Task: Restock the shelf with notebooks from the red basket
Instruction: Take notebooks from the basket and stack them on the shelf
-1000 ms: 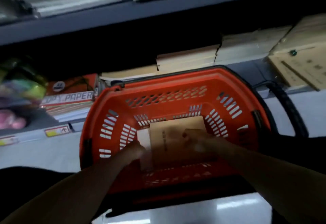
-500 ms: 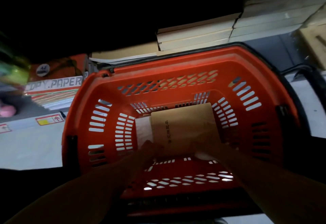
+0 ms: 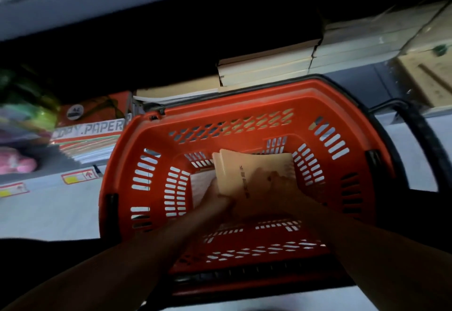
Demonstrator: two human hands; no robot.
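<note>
Notebooks [image 3: 244,168] lengthwise toward shelf [image 3: 354,83], in grip of left hand [image 3: 216,199] and right hand [image 3: 271,186], inside red basket [image 3: 244,95]

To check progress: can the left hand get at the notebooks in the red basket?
Probably yes: the left hand is inside the open red basket, gripping the near edge of the notebooks; nothing blocks it.
</note>
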